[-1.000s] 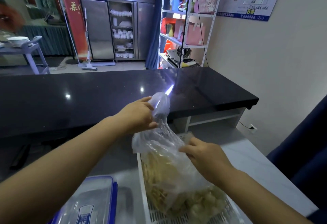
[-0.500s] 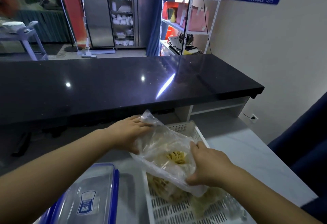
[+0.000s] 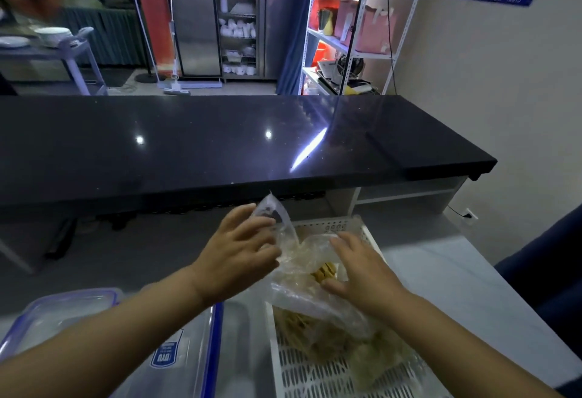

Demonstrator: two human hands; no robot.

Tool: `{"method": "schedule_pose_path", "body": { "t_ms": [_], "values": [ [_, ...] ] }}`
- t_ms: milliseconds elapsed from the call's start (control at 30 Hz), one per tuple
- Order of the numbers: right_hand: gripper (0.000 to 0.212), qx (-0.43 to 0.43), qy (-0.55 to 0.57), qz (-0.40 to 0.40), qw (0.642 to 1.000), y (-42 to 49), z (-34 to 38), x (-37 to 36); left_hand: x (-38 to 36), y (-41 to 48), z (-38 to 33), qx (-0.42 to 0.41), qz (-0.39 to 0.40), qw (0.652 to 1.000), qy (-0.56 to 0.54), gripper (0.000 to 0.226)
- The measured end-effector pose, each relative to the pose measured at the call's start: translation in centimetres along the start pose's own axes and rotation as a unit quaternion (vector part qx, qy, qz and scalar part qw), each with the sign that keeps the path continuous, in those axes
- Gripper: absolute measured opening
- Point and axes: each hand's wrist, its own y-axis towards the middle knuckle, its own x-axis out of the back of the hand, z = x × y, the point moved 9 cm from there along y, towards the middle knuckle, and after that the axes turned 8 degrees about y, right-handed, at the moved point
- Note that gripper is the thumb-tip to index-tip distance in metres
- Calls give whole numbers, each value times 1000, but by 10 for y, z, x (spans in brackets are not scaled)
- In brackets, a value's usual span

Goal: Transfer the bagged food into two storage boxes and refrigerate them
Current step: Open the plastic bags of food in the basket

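Since the earlier frames the bag has come down from its raised hold. It now slumps in the slotted basket on the grey counter, with its neck loosened and standing up. Left hand: fingers loosely spread against the neck; whether they pinch the film cannot be told. Right hand: fingers straight and wide, resting on the bag. The box, lid apparently on, lies just left of the basket. Judged stage: bag being opened, transfer not yet begun.
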Motion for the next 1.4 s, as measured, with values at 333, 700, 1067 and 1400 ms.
{"method": "schedule_pose_path", "body": {
  "t_ms": [333,700,1067,1400],
  "values": [
    [48,23,-32,-29,999,-3,24,-10,-107,-11,19,153,306,935,-94,30],
    [67,-40,-66,4,997,-22,19,-42,-119,-16,59,424,310,820,-228,18],
    [61,-55,21,-25,998,-37,29,-62,-53,-32,-30,75,285,951,-92,19],
    [41,-25,99,-164,981,-97,-8,18,-8,10,-52,111,176,968,-137,29]
  ]
}}
